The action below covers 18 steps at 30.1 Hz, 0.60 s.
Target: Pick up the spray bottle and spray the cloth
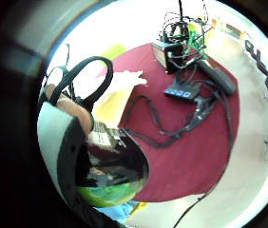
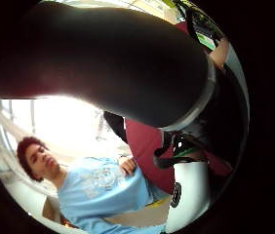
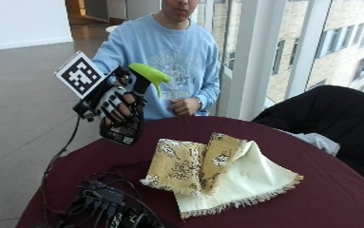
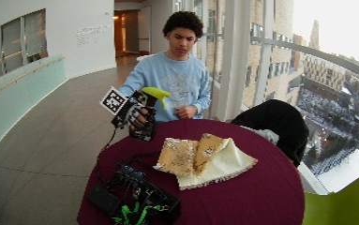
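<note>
My gloved right hand (image 3: 113, 102) grips a dark spray bottle (image 3: 126, 127) with a lime green spray head (image 3: 148, 74), lifted above the table's near-left side. The nozzle points toward the cloth. The bottle's dark body (image 1: 110, 166) fills part of the little finger side palm view and its neck (image 2: 118, 58) blocks much of the thumb side view. A yellow patterned cloth (image 3: 194, 164) with a cream underside (image 3: 244, 178) lies folded on the maroon round table (image 3: 320, 190). The bare left hand (image 3: 185, 107) rests at the table's far edge.
A tangle of black cables and boxes (image 3: 105, 204) lies at the table's front left. A black garment (image 3: 333, 114) drapes over a chair at the right. A green chair (image 4: 347, 201) stands at the front right in the wide view.
</note>
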{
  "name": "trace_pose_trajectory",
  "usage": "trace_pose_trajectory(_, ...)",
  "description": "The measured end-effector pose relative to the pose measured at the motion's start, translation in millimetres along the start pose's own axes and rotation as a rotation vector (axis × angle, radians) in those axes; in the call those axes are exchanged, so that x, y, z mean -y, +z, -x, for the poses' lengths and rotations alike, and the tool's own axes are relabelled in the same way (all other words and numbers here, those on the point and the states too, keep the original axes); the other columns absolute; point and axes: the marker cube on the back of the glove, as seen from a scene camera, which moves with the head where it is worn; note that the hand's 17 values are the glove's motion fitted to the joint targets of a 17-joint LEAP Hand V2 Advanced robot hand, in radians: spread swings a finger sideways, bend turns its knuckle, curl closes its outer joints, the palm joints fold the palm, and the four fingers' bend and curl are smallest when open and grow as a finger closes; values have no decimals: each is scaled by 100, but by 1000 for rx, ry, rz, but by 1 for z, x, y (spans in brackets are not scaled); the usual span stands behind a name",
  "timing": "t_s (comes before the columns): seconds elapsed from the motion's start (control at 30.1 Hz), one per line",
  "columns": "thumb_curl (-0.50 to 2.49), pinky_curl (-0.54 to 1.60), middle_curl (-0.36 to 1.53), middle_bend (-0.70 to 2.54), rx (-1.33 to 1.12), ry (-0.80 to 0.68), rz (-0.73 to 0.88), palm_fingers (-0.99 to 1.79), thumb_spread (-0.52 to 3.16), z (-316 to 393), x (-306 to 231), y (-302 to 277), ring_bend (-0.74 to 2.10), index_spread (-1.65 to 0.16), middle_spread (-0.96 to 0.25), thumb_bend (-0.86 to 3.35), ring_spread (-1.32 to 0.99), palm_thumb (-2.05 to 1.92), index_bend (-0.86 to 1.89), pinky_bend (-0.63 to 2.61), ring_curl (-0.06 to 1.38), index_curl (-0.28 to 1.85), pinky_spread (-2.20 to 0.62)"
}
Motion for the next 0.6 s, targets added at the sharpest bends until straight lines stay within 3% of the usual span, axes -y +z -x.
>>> trace_pose_trajectory(0.23,46,44,45,35,-253,84,195,125,87,3,32,-16,56,-23,-9,-2,-9,89,13,53,41,31,-21)
trace_pose_trajectory(0.6,48,44,45,36,-477,118,266,125,88,7,58,-11,58,-22,-8,-3,-9,89,13,55,41,32,-22)
